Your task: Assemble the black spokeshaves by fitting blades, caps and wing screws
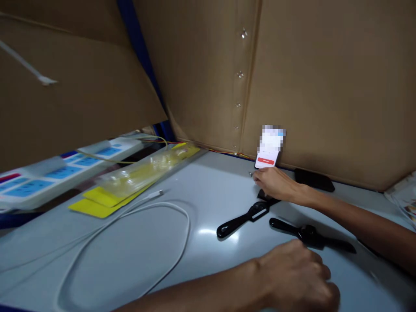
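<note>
My right hand (273, 183) reaches to the back of the table, its fingers pinched together just below an upright phone (270, 147). A small shiny metal piece (251, 173) shows at its fingertips, too small to name. Under that hand lies a black-handled tool (238, 223) with a slotted middle; its far end is partly covered. A second black-handled tool (310, 236) with a dark blade-like end lies to the right, just beyond my left hand (295, 277). The left hand is closed in the foreground, fingers curled down; whatever is inside is hidden.
A white cable (186, 234) loops across the table's left half. Clear plastic packets (143, 173) on yellow cards (100, 208) lie beside white power strips (65, 173). A dark flat object (313, 180) rests by the brown padded wall (331, 86). A plastic bag (404, 197) is at right.
</note>
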A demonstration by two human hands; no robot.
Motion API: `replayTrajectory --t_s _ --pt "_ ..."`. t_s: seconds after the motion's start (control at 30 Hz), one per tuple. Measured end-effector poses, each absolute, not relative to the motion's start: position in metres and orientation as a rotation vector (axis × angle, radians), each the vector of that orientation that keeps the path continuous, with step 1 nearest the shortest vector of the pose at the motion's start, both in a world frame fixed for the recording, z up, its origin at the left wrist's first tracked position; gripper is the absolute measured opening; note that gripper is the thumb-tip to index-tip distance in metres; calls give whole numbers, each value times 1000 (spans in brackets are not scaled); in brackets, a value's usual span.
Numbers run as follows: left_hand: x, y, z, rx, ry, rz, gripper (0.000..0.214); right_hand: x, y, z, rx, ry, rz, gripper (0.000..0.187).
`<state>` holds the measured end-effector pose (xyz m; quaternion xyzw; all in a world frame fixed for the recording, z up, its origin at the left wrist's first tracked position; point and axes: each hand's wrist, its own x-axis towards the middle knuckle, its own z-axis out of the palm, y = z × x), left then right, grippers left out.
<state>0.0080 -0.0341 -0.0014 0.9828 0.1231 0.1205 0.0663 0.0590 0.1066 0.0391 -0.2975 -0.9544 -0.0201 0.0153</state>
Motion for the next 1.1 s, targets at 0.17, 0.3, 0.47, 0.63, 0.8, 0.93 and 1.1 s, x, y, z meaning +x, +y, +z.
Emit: replayTrajectory --t_s 0.17,0.3,0.47,0.63,0.8,0.93,1.1 --pt "-11 -4 13 3109 606 482 20 133 85 44 -911 -2397 199 6" --pt "-27 10 23 2985 851 327 31 204 48 28 -1185 -2114 363 18" --pt "-30 8 13 2904 868 278 5 240 9 6 -1243 -1990 554 16" --pt "-21 -3 -3 2952 760 444 14 231 -13 8 -1091 -2014 632 11" --pt "-12 -16 -7 2891 684 595 15 226 -24 11 -963 -2080 524 15" --pt "-7 -21 -8 2848 655 685 19 226 -27 13 -959 -2088 495 12" --pt "-7 -24 -10 2795 688 700 21 224 -31 16 -942 -2164 550 13"
